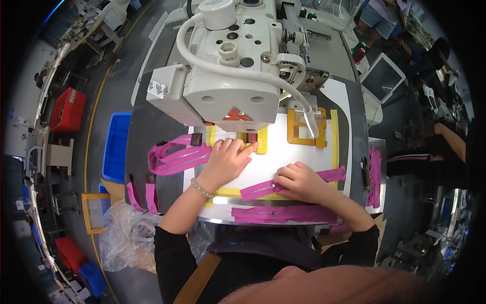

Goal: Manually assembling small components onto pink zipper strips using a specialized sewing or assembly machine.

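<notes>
Under the head of a white industrial sewing machine (233,96), my left hand (228,159) bends its fingers down beside a yellow clamp frame (262,141). A magenta zipper (185,161) runs in loops from the left into that hand; its fingertips partly hide the hold. A small dark red piece (252,137) shows inside the frame. To the right, my right hand (298,181) is closed on another magenta zipper (258,189), which slants across the white work plate (283,162). Its metal slider lies by the fingertips, and the far end passes beyond the hand.
A stack of magenta zippers (283,214) lies along the front edge. Another yellow frame (293,133) sits at the right rear. More zippers (373,177) hang at the right side. A blue bin (117,147) and clear plastic bags (126,230) are at the left.
</notes>
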Action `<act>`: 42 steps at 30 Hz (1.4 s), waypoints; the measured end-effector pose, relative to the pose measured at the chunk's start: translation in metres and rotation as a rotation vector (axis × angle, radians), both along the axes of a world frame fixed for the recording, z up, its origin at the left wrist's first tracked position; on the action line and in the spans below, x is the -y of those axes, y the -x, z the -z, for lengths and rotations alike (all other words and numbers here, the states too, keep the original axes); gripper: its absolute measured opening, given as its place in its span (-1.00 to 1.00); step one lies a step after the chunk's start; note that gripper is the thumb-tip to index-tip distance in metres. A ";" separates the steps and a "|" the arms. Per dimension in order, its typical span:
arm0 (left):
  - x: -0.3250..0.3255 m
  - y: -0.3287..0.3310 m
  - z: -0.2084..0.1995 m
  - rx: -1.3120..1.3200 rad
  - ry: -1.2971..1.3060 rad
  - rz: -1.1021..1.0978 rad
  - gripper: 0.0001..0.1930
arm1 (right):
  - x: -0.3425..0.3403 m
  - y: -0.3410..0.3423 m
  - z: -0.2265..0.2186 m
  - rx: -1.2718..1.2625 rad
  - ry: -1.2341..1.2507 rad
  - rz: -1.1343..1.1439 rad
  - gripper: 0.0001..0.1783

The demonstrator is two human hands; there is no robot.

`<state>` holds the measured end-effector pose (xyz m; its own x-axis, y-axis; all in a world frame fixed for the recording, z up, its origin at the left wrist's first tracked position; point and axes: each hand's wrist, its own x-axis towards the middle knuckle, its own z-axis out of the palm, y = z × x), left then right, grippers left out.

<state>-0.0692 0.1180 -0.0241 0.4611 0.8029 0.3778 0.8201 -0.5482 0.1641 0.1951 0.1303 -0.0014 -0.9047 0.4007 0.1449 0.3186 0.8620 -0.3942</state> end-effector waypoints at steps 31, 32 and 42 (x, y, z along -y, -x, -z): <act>0.000 -0.007 -0.001 0.005 0.043 0.003 -0.50 | -0.102 -0.025 -0.022 0.104 0.884 0.558 -0.76; 0.000 -0.007 0.000 0.016 0.042 0.006 -0.52 | -0.102 -0.021 -0.021 0.074 0.890 0.556 -0.76; -0.001 -0.006 0.000 0.041 0.011 0.062 -0.69 | -0.119 0.005 -0.001 0.029 0.924 0.490 -0.73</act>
<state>-0.0633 0.1189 -0.0242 0.4942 0.7775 0.3890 0.7773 -0.5955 0.2028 0.1897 0.2498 -0.0008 -0.6113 0.6682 -0.4240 0.5719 0.0026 -0.8203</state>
